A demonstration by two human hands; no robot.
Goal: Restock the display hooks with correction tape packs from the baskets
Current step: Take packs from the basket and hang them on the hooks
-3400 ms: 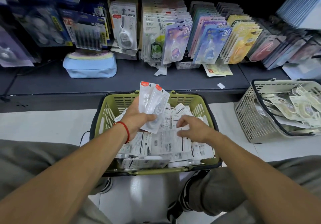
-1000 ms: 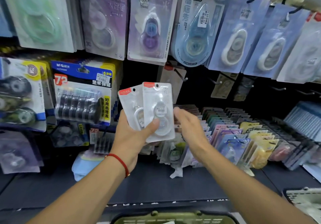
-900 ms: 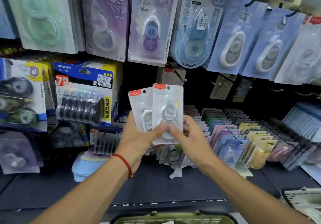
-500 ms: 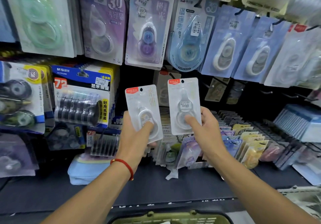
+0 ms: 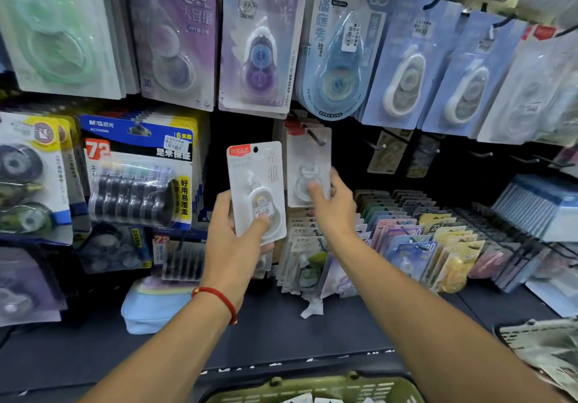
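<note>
My left hand [image 5: 233, 243] grips a white correction tape pack [image 5: 255, 183] with a red tab, held upright in front of the display. My right hand [image 5: 333, 207] pinches a second white pack [image 5: 308, 164] by its lower part and holds it up at a black display hook [image 5: 316, 139], whose tip shows through the pack's top. More packs of the same kind hang behind it. The green basket [image 5: 312, 388] shows only its rim at the bottom edge.
Blue and purple tape packs [image 5: 259, 42] hang on the row above. A blue multi-pack [image 5: 140, 177] hangs at the left. Empty hooks [image 5: 375, 146] stand to the right. Rows of coloured packs [image 5: 422, 240] fill a rack on the dark shelf [image 5: 281, 333]. A beige basket [image 5: 544, 340] is at lower right.
My right hand took one pack from the pair in my left hand and carried it up and away to the hook. My left hand keeps the other pack.
</note>
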